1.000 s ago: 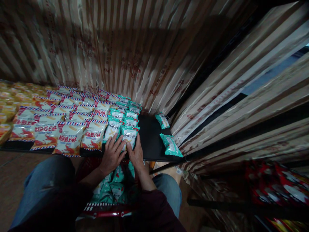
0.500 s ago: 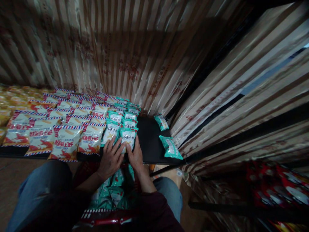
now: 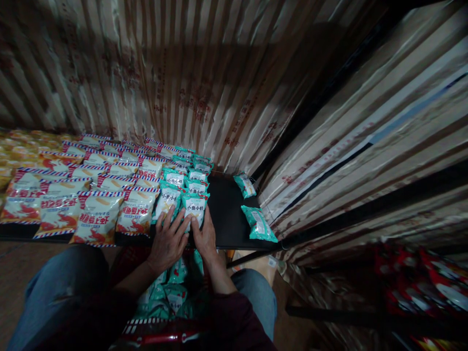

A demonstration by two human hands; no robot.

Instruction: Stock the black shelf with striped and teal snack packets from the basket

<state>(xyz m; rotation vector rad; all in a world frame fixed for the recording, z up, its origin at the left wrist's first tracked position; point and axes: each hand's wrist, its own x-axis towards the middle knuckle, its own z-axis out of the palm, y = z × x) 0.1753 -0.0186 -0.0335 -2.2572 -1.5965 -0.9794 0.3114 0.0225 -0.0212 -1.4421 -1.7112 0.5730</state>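
Note:
Two columns of green snack bags stand on a black shelf (image 3: 227,214). The front right snack bag (image 3: 194,204) is between my hands. My right hand (image 3: 205,236) grips its right side, thumb on the front and fingers along the edge. My left hand (image 3: 168,243) rests with spread fingers across the lower fronts of this bag and the neighbouring green snack bag (image 3: 168,199). Below my wrists, a red basket (image 3: 161,337) between my knees holds several more green bags (image 3: 173,295).
Rows of white and red snack bags (image 3: 95,219) stand left of the green ones, with yellow packs (image 3: 22,151) farther left. Two green bags lie at the shelf's right end, one nearer (image 3: 259,224), one farther (image 3: 244,186). Striped sheeting (image 3: 204,87) hangs behind. Red packs (image 3: 405,278) sit lower right.

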